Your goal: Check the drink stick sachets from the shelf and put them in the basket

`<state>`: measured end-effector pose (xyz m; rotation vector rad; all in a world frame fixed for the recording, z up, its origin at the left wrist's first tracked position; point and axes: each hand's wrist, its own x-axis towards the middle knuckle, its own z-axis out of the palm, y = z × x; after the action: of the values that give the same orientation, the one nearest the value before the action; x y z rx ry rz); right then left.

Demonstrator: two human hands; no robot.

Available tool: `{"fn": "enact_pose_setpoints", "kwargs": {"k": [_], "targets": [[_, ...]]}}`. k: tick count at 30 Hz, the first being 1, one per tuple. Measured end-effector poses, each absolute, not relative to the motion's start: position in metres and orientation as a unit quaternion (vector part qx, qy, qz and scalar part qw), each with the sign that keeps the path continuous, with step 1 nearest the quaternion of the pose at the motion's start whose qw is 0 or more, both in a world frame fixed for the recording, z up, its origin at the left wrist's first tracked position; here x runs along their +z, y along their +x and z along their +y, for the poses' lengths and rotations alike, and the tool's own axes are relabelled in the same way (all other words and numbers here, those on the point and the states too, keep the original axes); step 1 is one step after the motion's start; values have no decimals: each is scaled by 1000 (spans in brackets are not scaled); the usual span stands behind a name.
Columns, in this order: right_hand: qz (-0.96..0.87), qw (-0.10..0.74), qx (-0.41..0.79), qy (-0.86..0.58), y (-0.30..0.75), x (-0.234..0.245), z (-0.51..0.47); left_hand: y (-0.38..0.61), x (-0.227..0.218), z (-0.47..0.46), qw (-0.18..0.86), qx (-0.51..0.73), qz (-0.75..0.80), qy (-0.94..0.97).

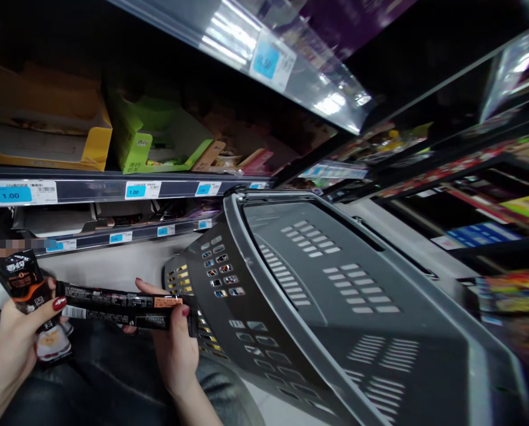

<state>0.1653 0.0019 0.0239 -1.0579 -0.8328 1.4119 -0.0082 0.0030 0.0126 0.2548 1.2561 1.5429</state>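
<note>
Low in front of the shelf, my left hand [27,328] is closed around a black-and-orange sachet [25,278] with a cup picture at its lower end. Its thumb also rests by the left end of a long black stick sachet [118,305], which lies across between both hands. That one shows small print and a barcode on its back. My right hand [176,349] grips the right end of the long sachet, thumb on top and fingers beneath. Whether more sachets lie behind these is hard to tell.
A grey shopping basket [286,284] stands tilted in view, close to my right hand. On the shelf are a yellow carton [93,151], a green carton [129,145] and price tags [22,192]. Lower down sits a white-fronted tray [54,223]. More blurred shelves [522,284] stand at right.
</note>
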Motion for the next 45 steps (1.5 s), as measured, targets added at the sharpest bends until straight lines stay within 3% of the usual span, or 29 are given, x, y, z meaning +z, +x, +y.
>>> {"fn": "enact_pose_setpoints", "kwargs": {"k": [45], "targets": [[-386,566,611,-398,167,13,8,-18,-11,4,569,618,531,113]]}}
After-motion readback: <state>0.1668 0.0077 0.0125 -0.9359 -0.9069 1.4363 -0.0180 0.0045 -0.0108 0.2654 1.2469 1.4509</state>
